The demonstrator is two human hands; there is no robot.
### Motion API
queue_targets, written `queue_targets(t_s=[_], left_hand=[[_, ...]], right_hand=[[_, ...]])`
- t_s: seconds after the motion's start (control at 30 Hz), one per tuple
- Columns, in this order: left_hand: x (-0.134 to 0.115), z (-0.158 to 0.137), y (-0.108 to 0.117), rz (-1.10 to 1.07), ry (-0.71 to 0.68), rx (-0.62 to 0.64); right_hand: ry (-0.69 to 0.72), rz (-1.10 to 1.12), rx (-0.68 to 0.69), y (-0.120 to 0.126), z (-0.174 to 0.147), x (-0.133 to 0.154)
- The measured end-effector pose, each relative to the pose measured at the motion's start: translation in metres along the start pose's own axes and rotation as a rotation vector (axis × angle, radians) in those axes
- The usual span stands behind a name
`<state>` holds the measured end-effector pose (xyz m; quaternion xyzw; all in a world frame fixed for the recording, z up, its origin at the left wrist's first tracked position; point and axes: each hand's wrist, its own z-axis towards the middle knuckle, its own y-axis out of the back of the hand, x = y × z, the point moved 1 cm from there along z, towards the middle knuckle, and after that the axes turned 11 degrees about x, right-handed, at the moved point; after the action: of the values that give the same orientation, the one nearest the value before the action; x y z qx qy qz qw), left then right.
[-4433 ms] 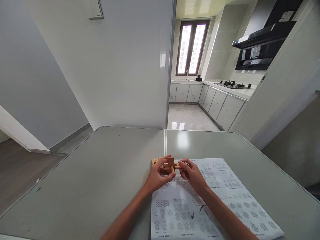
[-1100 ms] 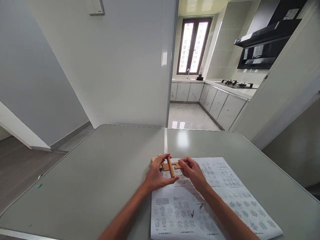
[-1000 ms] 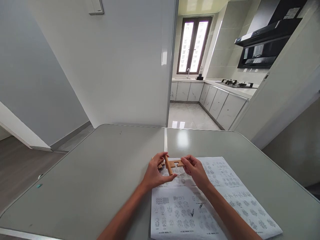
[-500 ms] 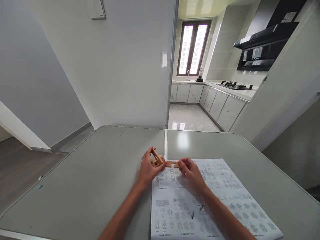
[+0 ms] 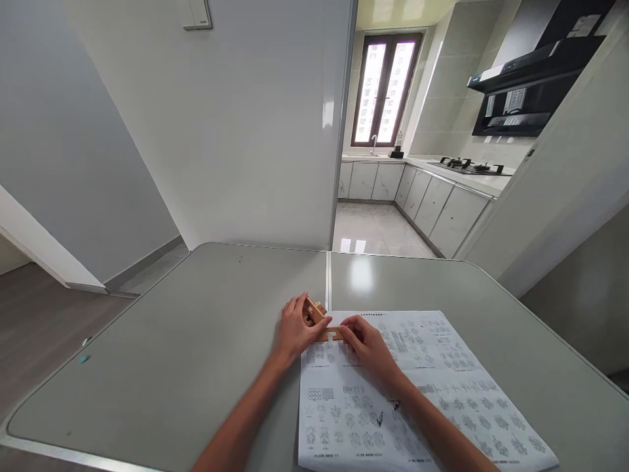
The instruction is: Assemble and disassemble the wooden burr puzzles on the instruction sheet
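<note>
My left hand (image 5: 295,332) is closed around a small cluster of interlocked wooden puzzle pieces (image 5: 316,311) above the table, near the centre seam. Its fingers hide part of the cluster. My right hand (image 5: 367,345) pinches the right end of a flat, notched wooden strip (image 5: 323,335), whose slot opens downward. The strip's left end lies close below the cluster, by my left thumb; whether the two are joined I cannot tell. Beneath both hands spreads a large printed instruction sheet (image 5: 363,393) covered with small diagrams.
The grey-green table (image 5: 196,341) has a pale seam (image 5: 329,282) running away from me. A small teal bit (image 5: 84,359) lies near its left edge. Beyond stand a white wall (image 5: 246,144) and a kitchen with cabinets (image 5: 363,181) and a gas hob (image 5: 469,166).
My right hand has shifted left and slightly down with the notched strip, closer to my left hand. The cluster in my left hand looks turned a little. The whole view has shifted slightly.
</note>
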<state>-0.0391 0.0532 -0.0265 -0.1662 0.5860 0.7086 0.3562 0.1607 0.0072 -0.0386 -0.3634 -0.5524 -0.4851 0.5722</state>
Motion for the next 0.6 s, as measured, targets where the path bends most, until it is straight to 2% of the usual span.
queue_targets(t_s=[0.27,0.43,0.6], left_hand=[[0.005,0.001,0.002,0.112,0.019,-0.023],[0.007,0.0,0.002,0.148,0.018,0.016],[0.003,-0.003,0.0,0.163,-0.046,0.058]], right_hand=[[-0.021,0.03,0.106,0.018,0.005,-0.003],[-0.056,0.147,0.007,0.032,0.009,-0.003],[-0.054,0.181,-0.022,0.027,0.01,-0.002]])
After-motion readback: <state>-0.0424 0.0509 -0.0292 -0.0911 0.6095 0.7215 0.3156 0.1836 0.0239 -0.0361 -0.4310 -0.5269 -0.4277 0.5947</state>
